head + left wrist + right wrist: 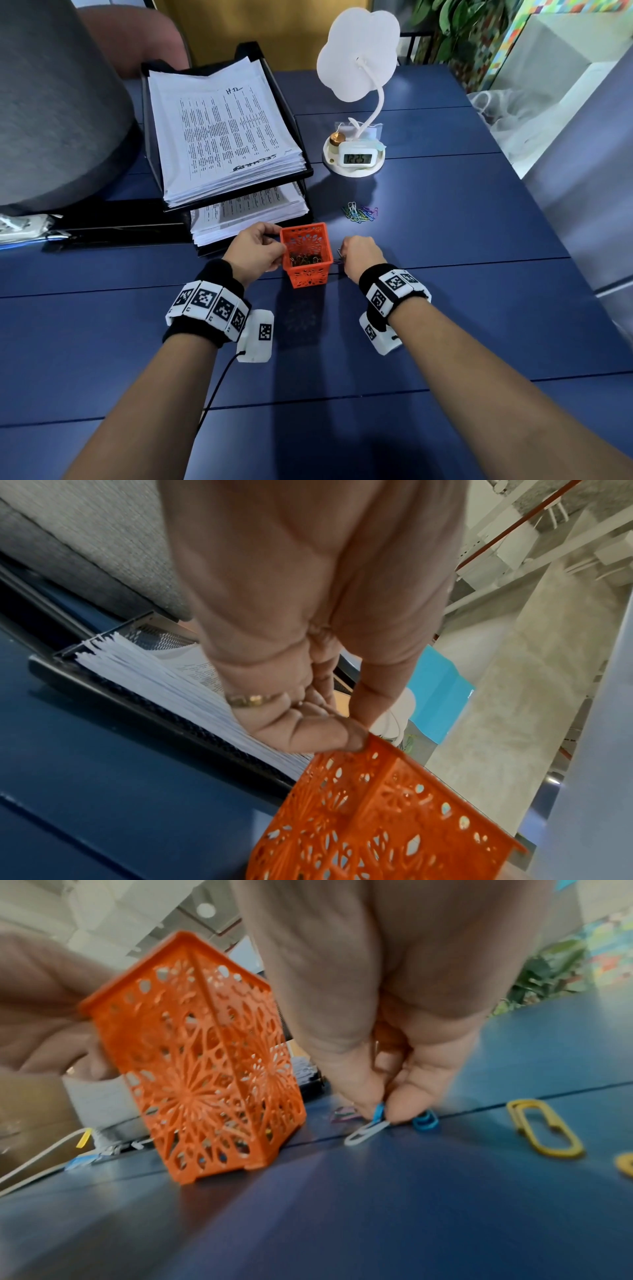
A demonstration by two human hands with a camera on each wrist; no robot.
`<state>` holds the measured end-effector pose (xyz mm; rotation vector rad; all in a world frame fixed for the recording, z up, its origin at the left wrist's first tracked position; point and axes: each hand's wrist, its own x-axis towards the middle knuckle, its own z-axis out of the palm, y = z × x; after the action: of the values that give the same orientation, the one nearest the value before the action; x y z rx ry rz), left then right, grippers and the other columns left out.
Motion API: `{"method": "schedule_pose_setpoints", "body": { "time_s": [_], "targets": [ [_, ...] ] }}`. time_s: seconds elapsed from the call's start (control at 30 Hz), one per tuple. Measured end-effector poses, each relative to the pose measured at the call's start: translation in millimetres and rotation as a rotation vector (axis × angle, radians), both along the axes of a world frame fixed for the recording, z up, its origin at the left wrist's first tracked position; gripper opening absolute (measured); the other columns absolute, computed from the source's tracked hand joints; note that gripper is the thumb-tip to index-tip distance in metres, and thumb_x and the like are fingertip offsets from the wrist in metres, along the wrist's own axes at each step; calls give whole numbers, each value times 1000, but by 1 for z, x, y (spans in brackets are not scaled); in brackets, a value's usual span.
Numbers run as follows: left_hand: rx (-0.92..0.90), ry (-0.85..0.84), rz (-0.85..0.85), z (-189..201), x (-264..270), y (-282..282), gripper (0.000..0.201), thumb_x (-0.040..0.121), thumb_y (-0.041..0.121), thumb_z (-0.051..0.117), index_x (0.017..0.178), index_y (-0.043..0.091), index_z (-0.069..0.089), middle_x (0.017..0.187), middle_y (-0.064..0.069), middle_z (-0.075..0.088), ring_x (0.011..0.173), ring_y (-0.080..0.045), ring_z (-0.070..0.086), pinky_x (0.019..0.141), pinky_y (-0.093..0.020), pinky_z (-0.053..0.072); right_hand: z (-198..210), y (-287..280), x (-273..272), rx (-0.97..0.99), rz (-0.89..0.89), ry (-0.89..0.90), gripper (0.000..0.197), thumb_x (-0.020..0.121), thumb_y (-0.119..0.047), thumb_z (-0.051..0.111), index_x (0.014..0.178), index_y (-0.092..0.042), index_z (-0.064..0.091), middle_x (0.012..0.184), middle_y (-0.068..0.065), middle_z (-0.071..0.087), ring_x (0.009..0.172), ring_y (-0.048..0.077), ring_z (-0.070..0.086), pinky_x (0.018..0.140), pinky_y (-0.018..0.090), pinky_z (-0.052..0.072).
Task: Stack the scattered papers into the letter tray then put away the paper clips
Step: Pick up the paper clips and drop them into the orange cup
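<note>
Beside the letter tray [301, 178], left hand [255, 248] grips the orange basket [306, 255]; right hand [361, 255] pinches paper clips [373, 1123].

Orange basket [307, 255] blocks left; tabletop [445, 274] open right.

Blue plank table [445, 212], cloud-shaped desk lamp [358, 54] with clock [358, 158], grey lampshade [51, 102] at left — leafy plant [442, 20], grey wall [589, 178] beyond.

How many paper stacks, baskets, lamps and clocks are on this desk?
Paper stacks: 2
Basket: 1
Lamp: 1
Clock: 1
Total: 5
</note>
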<state>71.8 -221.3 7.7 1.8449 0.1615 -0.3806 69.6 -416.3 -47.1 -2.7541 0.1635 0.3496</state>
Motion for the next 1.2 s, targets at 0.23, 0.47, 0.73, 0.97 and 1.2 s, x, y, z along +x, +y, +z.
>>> {"method": "schedule_pose_setpoints", "body": {
  "time_s": [0.23, 0.47, 0.73, 0.97, 1.2],
  "targets": [
    [10, -2, -1, 1, 0, -1, 19, 88, -6, 55, 96, 11, 55, 63, -3, 52, 41, -3, 51, 45, -17, 43, -2, -2, 8, 140, -72, 97, 10, 83, -6, 52, 75, -9, 58, 101, 13, 66, 99, 33, 63, 85, 31, 52],
    [17, -3, 2, 1, 1, -2, 19, 89, -4, 55, 99, 12, 54, 64, -2, 52, 42, 0, 52, 46, -15, 45, -1, -11, 5, 255, -161, 30, 16, 81, -7, 58, 67, -13, 63, 81, 3, 66, 95, 21, 65, 73, 18, 47],
    [-12, 2, 9, -1, 1, -4, 20, 88, -4, 56, 91, 16, 55, 64, -2, 54, 43, -2, 53, 48, -18, 45, 64, -4, -1, 626, -297, -261, 18, 71, 0, 64, 69, -18, 67, 56, -9, 59, 51, 3, 56, 62, 15, 49],
    [-24, -7, -4, 1, -1, -11, 18, 89, -4, 56, 93, 14, 56, 64, -2, 52, 48, -7, 54, 46, -17, 44, 73, 9, -2, 711, -168, -186, 14, 84, 0, 62, 87, -9, 72, 76, 6, 67, 67, 21, 65, 77, 36, 58],
    [-19, -13, -17, 0, -1, -9, 23, 89, -5, 55, 87, 18, 56, 62, -3, 52, 42, -3, 52, 47, -19, 42, 36, -31, -13, 264, -242, -106, 27, 86, 1, 50, 99, -7, 72, 107, 11, 69, 105, 26, 62, 93, 27, 44]
  ]
}}
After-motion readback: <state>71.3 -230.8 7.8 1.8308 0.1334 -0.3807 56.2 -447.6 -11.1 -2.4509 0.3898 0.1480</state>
